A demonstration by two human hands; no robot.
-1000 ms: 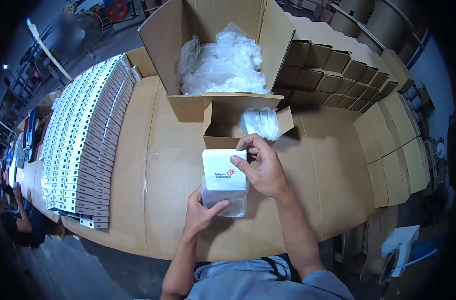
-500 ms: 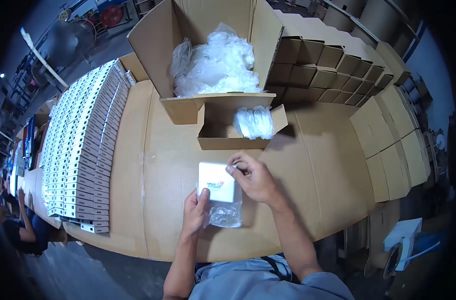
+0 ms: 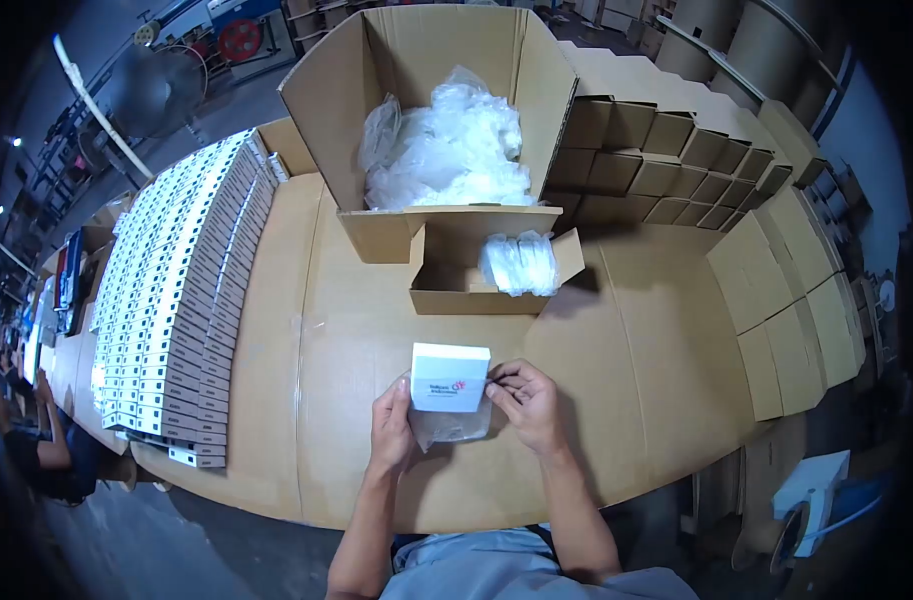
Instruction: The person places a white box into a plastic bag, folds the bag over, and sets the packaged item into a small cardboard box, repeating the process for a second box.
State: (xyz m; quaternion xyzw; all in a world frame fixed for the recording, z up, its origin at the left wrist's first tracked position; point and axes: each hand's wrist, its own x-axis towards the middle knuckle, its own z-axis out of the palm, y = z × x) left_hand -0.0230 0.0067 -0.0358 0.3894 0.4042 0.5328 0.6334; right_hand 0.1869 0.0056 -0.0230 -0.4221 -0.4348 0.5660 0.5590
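Observation:
A flat white box [image 3: 452,379] with a small printed logo is held between my two hands, tilted so that one narrow side shows. Clear plastic bag [image 3: 455,428] film hangs below it on the near side. My left hand [image 3: 391,424] grips the box's left edge together with the bag, thumb at the front. On the other side, my right hand [image 3: 528,407] has thumb and fingers pinched at the box's right edge, close to the bag's side. Beyond the hands, an open cardboard carton [image 3: 477,303] contains several plastic-wrapped pieces [image 3: 520,264] at its right end.
A large open carton [image 3: 322,95] full of clear bags [image 3: 452,150] stands at the back. Long rows of white boxes [image 3: 182,310] line the left. Brown cartons [image 3: 667,165] are stacked at back right, and more cartons [image 3: 787,305] stand along the right edge of the cardboard-covered table [image 3: 352,350].
The white box has tilted, so its narrow side now shows. My right hand has moved from its top corner down to the right edge. My left thumb has shifted from its face to its left edge.

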